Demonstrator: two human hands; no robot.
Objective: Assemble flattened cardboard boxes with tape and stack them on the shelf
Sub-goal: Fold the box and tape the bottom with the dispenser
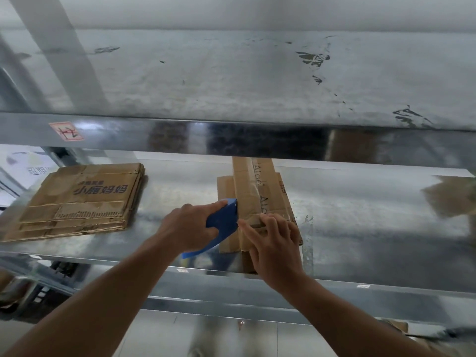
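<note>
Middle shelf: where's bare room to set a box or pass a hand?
Free: shelf right of the box, up to the cardboard at the right edge; narrower strip between flat stack and box. Crowded at the box: left hand with tape dispenser, right hand gripping it.

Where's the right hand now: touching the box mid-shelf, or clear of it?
Touching. The head view shows the right hand with fingers curled over the near end of the cardboard box; the left hand grips the blue tape tool.

Galvanised metal shelf point(180, 181) carries a stack of flattened cardboard boxes point(79, 199) at left, a partly folded cardboard box point(257, 191) at centre, and, far right, a blurred brown sheet point(448, 197), possibly cardboard
</note>
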